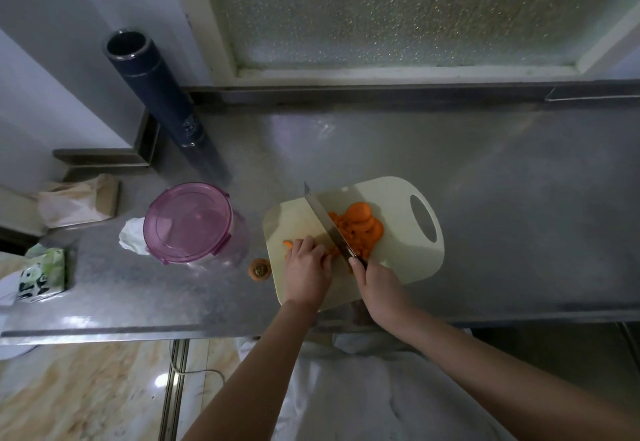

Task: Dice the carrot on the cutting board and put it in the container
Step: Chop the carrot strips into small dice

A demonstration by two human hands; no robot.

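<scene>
A pale cutting board (398,198) lies on the steel counter. On it sits a heap of orange carrot slices (362,227). My right hand (377,285) grips the dark handle of a knife (323,221), whose blade slants across the board just left of the heap. My left hand (306,266) has curled fingers pressing down on carrot pieces (288,243) at the board's left side, right beside the blade. The container (194,226), clear with a pink clip-on lid, stands shut to the left of the board.
A cut carrot end (259,269) lies on the counter between container and board. A tall dark flask (162,101) stands at the back left. Crumpled white paper (130,240), a paper bag (76,200) and a tissue pack (43,274) sit at the left. The counter's front edge runs just below the board.
</scene>
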